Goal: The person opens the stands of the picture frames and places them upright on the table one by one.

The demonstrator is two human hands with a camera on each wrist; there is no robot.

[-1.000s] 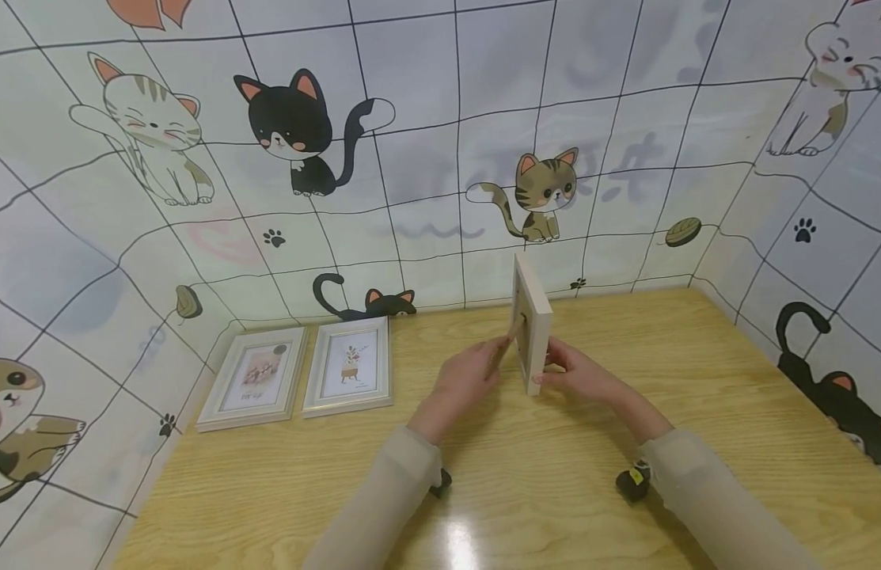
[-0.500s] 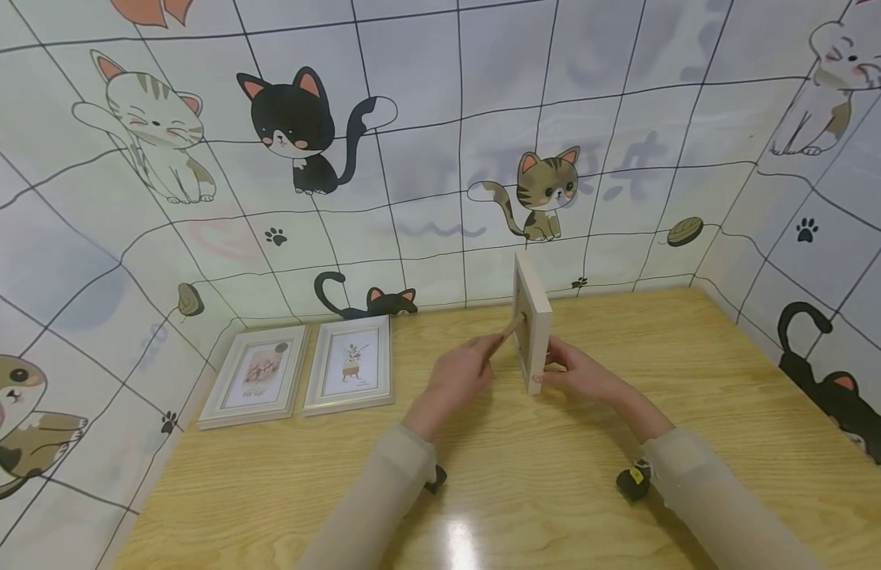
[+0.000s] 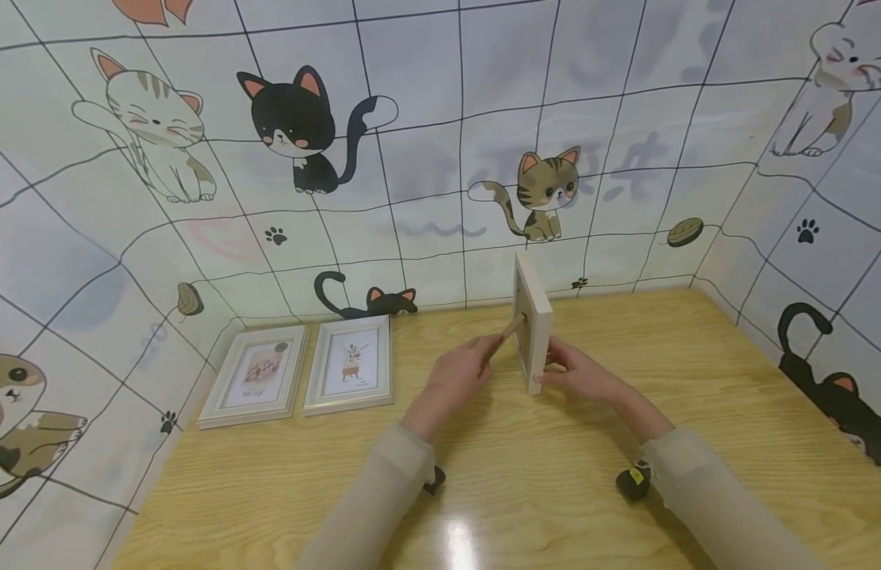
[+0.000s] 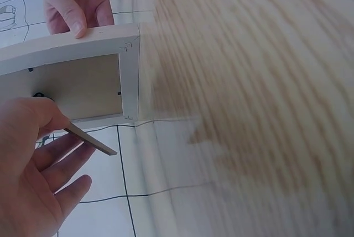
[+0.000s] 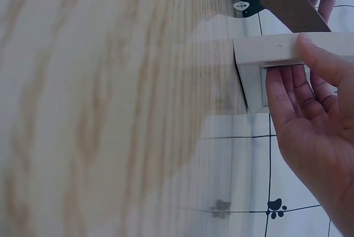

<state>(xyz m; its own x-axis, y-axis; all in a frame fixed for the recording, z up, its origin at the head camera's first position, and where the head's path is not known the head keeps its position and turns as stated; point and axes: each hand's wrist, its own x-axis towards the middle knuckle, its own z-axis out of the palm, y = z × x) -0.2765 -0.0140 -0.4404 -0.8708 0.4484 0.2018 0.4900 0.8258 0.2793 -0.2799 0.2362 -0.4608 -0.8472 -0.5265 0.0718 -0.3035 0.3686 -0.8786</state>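
Note:
A white picture frame stands upright on the table, edge toward me, its brown back to the left. My right hand grips its near side edge; in the right wrist view the thumb lies on the edge and the fingers reach onto the front side. A flat stand leg sticks out at an angle from the back. My left hand pinches that leg between thumb and fingers, as the left wrist view shows, with the other fingers spread below. The frame's picture is hidden from view.
Two more white picture frames lie face up on the left: one with a pinkish picture, the other with a potted plant picture. Cat-print sheeting encloses the wooden table at the back and both sides.
The stand leg has swung outward from the frame's back as my left hand moved slightly left with it. My right hand and the frame have stayed in place.

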